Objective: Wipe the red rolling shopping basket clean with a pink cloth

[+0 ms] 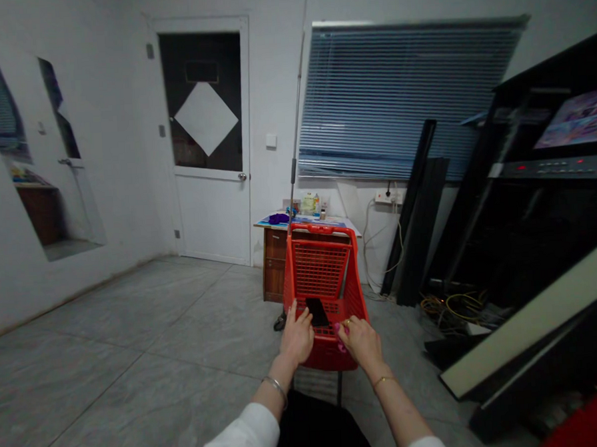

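A red plastic shopping cart [354, 280] stands right in front of me, with a dark phone-like slab [316, 312] lying in its child seat area. My left hand [298, 335] rests at the cart's near left edge, fingers stretched out and a little apart, close to the slab. At the near right edge, my right hand [362, 340] is closed around a small pink cloth [341, 337]. Most of the cloth is hidden under the fingers.
Behind the cart is a small wooden desk [274, 251] with bottles and a purple cloth [279, 218]. Dark boards [423, 230] lean by the window, and cables [463, 305] lie on the floor at right. A white door [213, 218] is at the back left.
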Available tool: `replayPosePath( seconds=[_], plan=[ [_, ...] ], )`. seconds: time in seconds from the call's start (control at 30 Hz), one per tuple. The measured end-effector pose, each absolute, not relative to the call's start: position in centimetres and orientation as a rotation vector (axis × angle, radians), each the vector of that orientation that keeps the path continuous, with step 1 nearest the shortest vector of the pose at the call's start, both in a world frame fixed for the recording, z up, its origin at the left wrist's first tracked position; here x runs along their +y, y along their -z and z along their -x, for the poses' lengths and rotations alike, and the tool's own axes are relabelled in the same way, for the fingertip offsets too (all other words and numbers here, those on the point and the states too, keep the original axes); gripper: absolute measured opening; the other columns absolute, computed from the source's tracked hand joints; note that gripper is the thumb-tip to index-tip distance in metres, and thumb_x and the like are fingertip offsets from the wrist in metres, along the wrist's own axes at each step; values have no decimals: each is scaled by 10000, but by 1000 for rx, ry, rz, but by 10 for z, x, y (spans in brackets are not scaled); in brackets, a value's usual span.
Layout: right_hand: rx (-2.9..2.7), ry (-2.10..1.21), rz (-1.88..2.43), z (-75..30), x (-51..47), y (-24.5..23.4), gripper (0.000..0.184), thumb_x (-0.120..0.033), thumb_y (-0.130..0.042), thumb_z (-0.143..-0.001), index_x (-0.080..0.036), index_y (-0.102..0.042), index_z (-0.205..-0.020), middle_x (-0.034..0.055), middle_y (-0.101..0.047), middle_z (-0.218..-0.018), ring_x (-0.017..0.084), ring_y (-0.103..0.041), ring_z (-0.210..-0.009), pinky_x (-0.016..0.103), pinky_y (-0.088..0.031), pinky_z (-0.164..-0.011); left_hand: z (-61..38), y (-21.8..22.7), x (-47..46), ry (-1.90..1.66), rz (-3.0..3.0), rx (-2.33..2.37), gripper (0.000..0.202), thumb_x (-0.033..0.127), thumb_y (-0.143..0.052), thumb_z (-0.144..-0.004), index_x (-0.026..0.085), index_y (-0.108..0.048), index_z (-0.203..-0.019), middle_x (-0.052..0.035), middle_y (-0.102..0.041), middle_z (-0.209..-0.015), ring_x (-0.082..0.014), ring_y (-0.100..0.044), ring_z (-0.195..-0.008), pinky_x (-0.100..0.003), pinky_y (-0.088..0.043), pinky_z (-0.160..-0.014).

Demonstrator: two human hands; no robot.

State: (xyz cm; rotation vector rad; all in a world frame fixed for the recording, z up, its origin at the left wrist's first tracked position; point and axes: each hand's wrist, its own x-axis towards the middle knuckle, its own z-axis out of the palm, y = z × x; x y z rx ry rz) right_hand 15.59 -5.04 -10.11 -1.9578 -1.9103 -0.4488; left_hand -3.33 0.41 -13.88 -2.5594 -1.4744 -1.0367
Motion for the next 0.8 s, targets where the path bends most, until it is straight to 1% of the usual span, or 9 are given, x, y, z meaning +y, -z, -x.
replayPosePath(
  seconds=[0.1,0.23,0.37,0.43,0.5,0.6,0.67,0.73,0.8],
  plan=[
    [-1916,435,1959,-155,-52,100,329,-367,-451,-976,-217,-726,-875,45,-681,-899,144,-612,-822,235,-371,-687,33,136,3,987,2572,-1512,428,161,-381,-925,131,-623,-1277,-72,-560,-1427,-299,-148,-1500,-561,-260,-1199],
    [-1920,398,1935,-141,-55,99,337,-379,-438,-983,-228,-730,-908,46,-681,-912,146,-609,-826,236,-370,-676,44,131,7,831,2586,-1563,455,161,-380,-923,187,-575,-1333,-44,-474,-1503,-295,-174,-1495,-597,-223,-1192],
    [-1900,383,1915,-119,-58,103,333,-380,-433,-985,-236,-728,-925,50,-678,-928,153,-604,-836,237,-377,-675,64,129,19,738,2557,-1612,486,160,-392,-900,201,-557,-1355,-33,-436,-1530,-277,-141,-1505,-592,-203,-1196],
    [-1878,385,1915,-104,-59,105,341,-376,-423,-988,-235,-728,-925,54,-677,-929,158,-605,-843,240,-387,-687,73,126,24,710,2517,-1625,507,156,-394,-887,177,-543,-1372,-48,-392,-1554,-287,-118,-1508,-593,-181,-1200],
    [-1881,363,1905,-91,-60,102,334,-375,-425,-987,-246,-728,-935,53,-679,-937,162,-608,-859,239,-399,-703,79,122,27,684,2456,-1633,535,142,-393,-875,150,-517,-1396,-83,-326,-1582,-298,-102,-1509,-604,-153,-1199],
    [-1991,239,1842,-84,-58,87,299,-380,-456,-972,-277,-735,-946,36,-687,-937,147,-618,-867,224,-409,-717,74,119,20,694,2387,-1647,564,125,-400,-862,124,-485,-1419,-132,-264,-1598,-303,-100,-1508,-596,-144,-1199],
    [-2011,196,1812,-90,-53,73,319,-392,-437,-980,-283,-736,-968,30,-692,-942,135,-625,-875,213,-413,-734,62,123,9,759,2383,-1680,547,140,-395,-878,127,-491,-1416,-132,-287,-1592,-301,-130,-1504,-572,-173,-1200],
    [-1978,240,1824,-103,-46,60,361,-408,-396,-995,-270,-730,-999,37,-693,-969,135,-625,-903,209,-416,-755,47,129,-5,825,2407,-1706,528,147,-377,-895,163,-506,-1407,-106,-327,-1581,-298,-166,-1499,-588,-171,-1197],
    [-2018,290,1848,-114,-40,53,367,-414,-396,-995,-256,-727,-988,45,-693,-985,142,-621,-928,213,-422,-775,37,136,-16,900,2413,-1706,514,134,-395,-880,196,-551,-1366,-78,-415,-1538,-296,-192,-1493,-618,-101,-1202]
  ],
)
